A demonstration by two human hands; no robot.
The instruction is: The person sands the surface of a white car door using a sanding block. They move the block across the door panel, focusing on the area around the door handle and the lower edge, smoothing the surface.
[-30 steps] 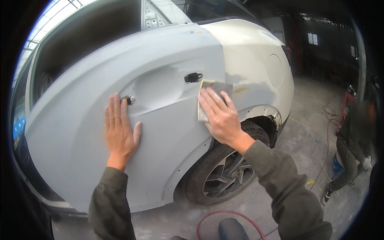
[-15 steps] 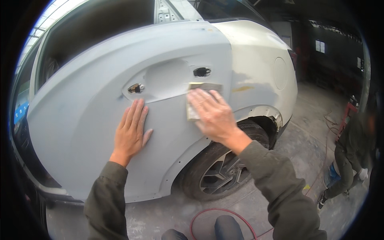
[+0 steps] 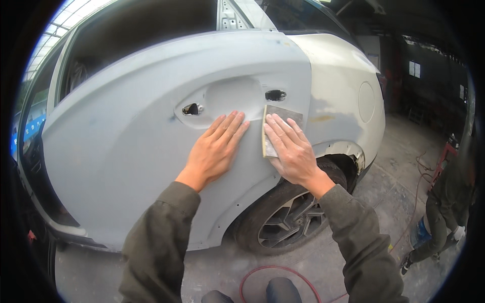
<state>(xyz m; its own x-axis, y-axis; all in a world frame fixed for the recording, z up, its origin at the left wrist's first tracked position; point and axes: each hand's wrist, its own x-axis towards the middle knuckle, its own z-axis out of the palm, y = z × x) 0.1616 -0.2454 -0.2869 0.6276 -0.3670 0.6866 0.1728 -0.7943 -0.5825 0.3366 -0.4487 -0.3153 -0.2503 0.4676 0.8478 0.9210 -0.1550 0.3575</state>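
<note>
The grey-primed car door (image 3: 126, 166) fills the middle of the view, with a smooth handle recess (image 3: 232, 96) between two cut-out holes. My left hand (image 3: 214, 146) lies flat on the door just below the recess, fingers stretched and close together, holding nothing. Under the fingers of my right hand (image 3: 293, 151) is a thin, foam-edged sanding pad (image 3: 286, 114), pressed flat against the door near its rear edge, below the right-hand hole. My fingers and palm cover most of the pad. Pale dust shows on that hand.
Behind the door is a cream rear panel (image 3: 341, 65) with grey patches and a yellowish spot. The rear wheel (image 3: 290, 222) stands low on the right. A red hose (image 3: 247, 275) loops on the floor by my knees. Another person (image 3: 447, 207) is at the far right.
My left hand has slid right and slightly up along the door, nearer the recess and my right hand. My right hand remains on the sanding pad beside the door's rear edge. The view has shifted slightly.
</note>
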